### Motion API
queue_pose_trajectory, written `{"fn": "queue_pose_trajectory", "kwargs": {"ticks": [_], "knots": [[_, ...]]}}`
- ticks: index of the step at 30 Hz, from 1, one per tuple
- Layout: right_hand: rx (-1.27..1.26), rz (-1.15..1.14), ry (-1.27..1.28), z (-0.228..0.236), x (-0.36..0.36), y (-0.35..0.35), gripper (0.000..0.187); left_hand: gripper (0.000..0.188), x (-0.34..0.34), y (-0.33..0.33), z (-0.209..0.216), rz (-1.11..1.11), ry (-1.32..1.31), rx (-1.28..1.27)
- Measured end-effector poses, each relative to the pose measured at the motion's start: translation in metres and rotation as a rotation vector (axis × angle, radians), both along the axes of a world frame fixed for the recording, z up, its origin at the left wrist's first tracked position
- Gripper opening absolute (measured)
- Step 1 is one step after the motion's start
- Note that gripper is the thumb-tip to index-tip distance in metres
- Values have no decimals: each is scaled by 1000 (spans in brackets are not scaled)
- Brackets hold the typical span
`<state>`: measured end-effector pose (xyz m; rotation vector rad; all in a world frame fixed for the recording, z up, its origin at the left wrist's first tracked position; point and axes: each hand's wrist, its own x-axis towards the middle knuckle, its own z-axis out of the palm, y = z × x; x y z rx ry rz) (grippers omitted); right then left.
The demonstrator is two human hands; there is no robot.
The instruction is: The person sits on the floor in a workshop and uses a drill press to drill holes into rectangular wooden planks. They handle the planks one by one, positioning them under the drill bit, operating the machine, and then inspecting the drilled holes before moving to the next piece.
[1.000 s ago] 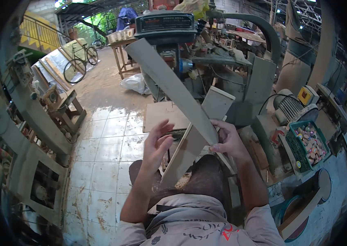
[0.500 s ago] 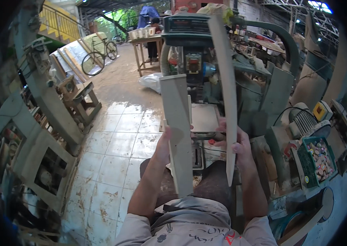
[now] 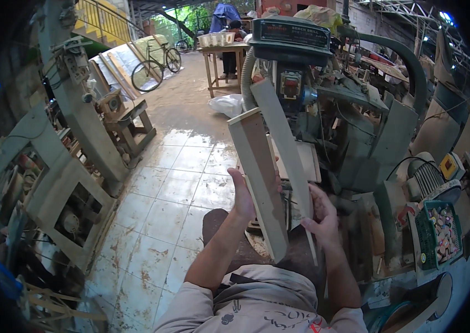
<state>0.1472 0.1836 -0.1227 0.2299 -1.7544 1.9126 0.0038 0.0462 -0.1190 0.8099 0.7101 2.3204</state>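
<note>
Two long pale wooden pieces stand up before me, close side by side, their tops leaning left and away. My left hand (image 3: pixel 243 197) is wrapped round the wider wooden board (image 3: pixel 263 194), thumb on its left side and most fingers hidden behind it. A shaded brownish face shows along this board's upper part. My right hand (image 3: pixel 322 216) grips the narrower wooden slat (image 3: pixel 284 139) near its lower part, at its right edge. The slat tapers toward its lower end, above my lap. Whether the two pieces touch, I cannot tell.
A dark green bench drill (image 3: pixel 290 41) stands straight ahead, its table partly behind the wood. At right are a motor (image 3: pixel 426 172) and a green crate (image 3: pixel 421 233) of small colourful pieces. A machine frame (image 3: pixel 63 216) stands left. A person sits at a far table (image 3: pixel 224 49).
The slat has tipped left and come down, closer to the board. The board has turned and leans more to the left, showing its shaded face. The whole view has shifted slightly.
</note>
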Motion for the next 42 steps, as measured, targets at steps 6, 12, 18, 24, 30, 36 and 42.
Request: {"fn": "queue_pose_trajectory", "kwargs": {"ticks": [6,12,18,24,30,36,42], "knots": [[370,-340,10,-41,4,-11,71,88,4,-2,10,118,-126,-44],[331,-301,89,-58,3,-26,68,84,1,5,10,101,-101,7],[432,-407,55,-64,3,-25,67,89,5,3,10,105,-114,-34],[562,-456,25,-63,9,-26,67,95,8,6,19,116,-170,-23],[552,-422,17,-62,7,-29,67,100,8,8,12,73,-87,-45],[562,-416,24,-67,6,-32,68,98,10,12,7,69,-86,-44],[587,-405,-57,-55,8,-40,65,95,9,13,5,110,-117,-53]]}}
